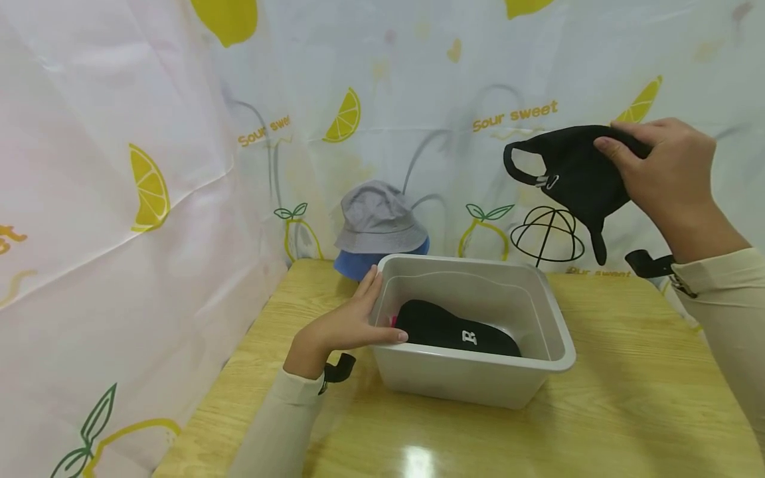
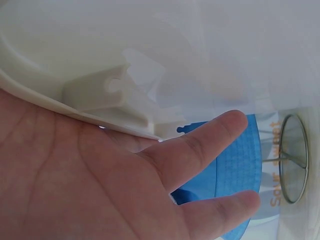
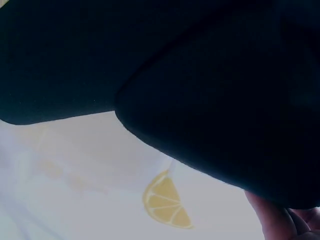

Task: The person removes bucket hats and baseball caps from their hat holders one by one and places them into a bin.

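Note:
A black cap point(image 1: 588, 162) hangs high at the right, its strap loop and metal buckle pointing left. My right hand point(image 1: 672, 169) pinches it by its right end, thumb in front. Dark cap fabric point(image 3: 210, 110) fills most of the right wrist view, hiding most of the fingers. Below stands a pale grey plastic bin point(image 1: 460, 382). Inside it lies a black item with a white letter point(image 1: 457, 328), with a bit of red beside it. My left hand point(image 1: 349, 318) rests against the bin's left side, fingers stretched along the rim, thumb over the front corner.
Behind the bin, a grey bucket hat point(image 1: 381, 219) sits on top of a blue hat point(image 1: 355, 263). A black wire hat stand point(image 1: 546, 239) rises at the back right. The wooden table point(image 1: 633, 372) meets a lemon-print curtain point(image 1: 197, 133) at the back and left.

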`<state>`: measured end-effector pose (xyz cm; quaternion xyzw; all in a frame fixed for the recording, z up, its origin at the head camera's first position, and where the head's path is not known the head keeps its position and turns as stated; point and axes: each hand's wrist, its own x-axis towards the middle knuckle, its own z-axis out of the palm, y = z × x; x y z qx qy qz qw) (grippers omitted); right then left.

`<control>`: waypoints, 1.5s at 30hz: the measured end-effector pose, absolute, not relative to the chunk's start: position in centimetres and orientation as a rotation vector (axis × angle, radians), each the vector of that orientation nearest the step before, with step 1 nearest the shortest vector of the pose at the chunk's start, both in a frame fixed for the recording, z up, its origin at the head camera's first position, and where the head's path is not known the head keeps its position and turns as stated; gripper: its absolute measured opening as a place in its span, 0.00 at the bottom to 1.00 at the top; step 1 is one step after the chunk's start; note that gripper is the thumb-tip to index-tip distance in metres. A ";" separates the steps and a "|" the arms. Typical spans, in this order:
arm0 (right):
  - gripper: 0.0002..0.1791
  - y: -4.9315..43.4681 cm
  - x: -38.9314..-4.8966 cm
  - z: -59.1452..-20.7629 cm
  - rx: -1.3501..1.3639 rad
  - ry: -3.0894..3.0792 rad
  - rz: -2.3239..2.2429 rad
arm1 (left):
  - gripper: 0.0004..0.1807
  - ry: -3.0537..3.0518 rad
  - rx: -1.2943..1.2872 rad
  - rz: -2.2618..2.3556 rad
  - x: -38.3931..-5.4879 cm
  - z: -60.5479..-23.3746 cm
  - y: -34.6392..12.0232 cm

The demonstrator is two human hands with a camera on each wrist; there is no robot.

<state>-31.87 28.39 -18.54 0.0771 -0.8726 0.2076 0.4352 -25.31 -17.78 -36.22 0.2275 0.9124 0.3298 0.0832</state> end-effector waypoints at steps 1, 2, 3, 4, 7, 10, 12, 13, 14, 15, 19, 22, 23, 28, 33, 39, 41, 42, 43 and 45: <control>0.25 28.3 -31.7 -18.5 0.196 -2.166 0.517 | 0.74 2.725 0.679 0.985 -25.3 -36.2 -17.8; 0.25 28.3 -31.6 -18.4 0.198 -2.160 0.516 | 0.74 2.727 0.680 0.984 -25.3 -36.2 -17.8; 0.26 28.2 -31.5 -18.3 0.200 -2.153 0.516 | 0.74 2.727 0.680 0.985 -25.3 -36.2 -17.8; 0.25 28.1 -31.4 -18.2 0.201 -2.147 0.518 | 0.74 2.727 0.681 0.985 -25.3 -36.2 -17.7; 0.27 27.9 -31.1 -18.0 0.189 -2.150 0.524 | 0.74 2.726 0.674 0.991 -25.1 -36.2 -17.7; 0.27 27.7 -30.8 -18.0 0.190 -2.154 0.538 | 0.74 2.723 0.675 0.995 -25.1 -36.2 -17.8; 0.27 27.5 -30.6 -17.9 0.197 -2.153 0.538 | 0.74 2.723 0.674 0.997 -25.0 -36.3 -17.8; 0.27 27.4 -30.4 -17.9 0.204 -2.148 0.537 | 0.74 2.724 0.676 0.998 -25.1 -36.3 -17.8; 0.27 27.3 -30.3 -17.9 0.213 -2.142 0.539 | 0.74 2.724 0.676 0.997 -25.1 -36.4 -17.8; 0.27 27.1 -30.1 -17.8 0.219 -2.133 0.540 | 0.74 2.726 0.676 0.995 -25.1 -36.4 -17.8; 0.27 26.5 -29.5 -17.7 0.244 -2.103 0.527 | 0.74 2.724 0.664 0.990 -25.0 -36.4 -17.9; 0.26 25.8 -29.1 -17.6 0.284 -2.071 0.505 | 0.74 2.719 0.656 0.989 -25.0 -36.4 -17.9; 0.25 25.6 -28.9 -17.6 0.302 -2.059 0.495 | 0.74 2.717 0.654 0.991 -25.0 -36.4 -17.9; 0.23 24.7 -28.3 -17.5 0.372 -2.001 0.481 | 0.74 2.718 0.657 0.995 -24.9 -36.3 -17.9; 0.22 23.9 -27.7 -17.6 0.385 -2.022 0.539 | 0.74 2.716 0.666 0.993 -24.9 -36.0 -17.7; 0.21 22.7 -27.0 -18.1 0.446 -2.042 0.537 | 0.74 2.700 0.666 1.005 -24.9 -35.7 -17.7; 0.21 22.4 -26.8 -18.2 0.461 -2.050 0.525 | 0.74 2.699 0.664 1.000 -24.9 -35.7 -17.6; 0.21 22.2 -26.7 -18.2 0.468 -2.054 0.521 | 0.74 2.699 0.663 0.999 -24.9 -35.7 -17.6; 0.21 22.1 -26.6 -18.2 0.474 -2.057 0.516 | 0.74 2.701 0.664 0.996 -24.9 -35.7 -17.6; 0.21 21.8 -26.4 -18.3 0.481 -2.068 0.513 | 0.74 2.703 0.666 0.995 -24.9 -35.7 -17.7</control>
